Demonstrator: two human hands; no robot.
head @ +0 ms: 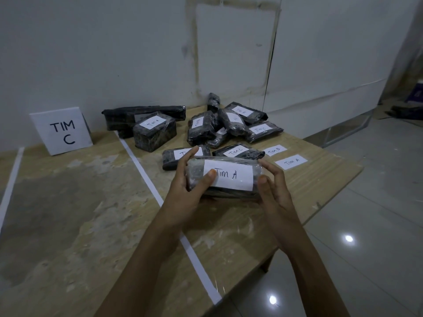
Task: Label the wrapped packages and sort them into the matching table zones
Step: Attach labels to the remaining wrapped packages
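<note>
One wide-angle head-worn view looks forward and down across the table (68, 213), close above the left hand (190, 191) and right hand (272, 191) at centre, wall (114, 42) filling the top, floor (377, 202) at right.

A makeshift sorting room: plywood table (68, 213) taped into zones, a patched white wall (114, 53), tiled floor (366, 225).

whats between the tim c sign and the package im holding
Head view: from TIM C sign to held package, only bare tabletop crossed by a white tape line.
</note>
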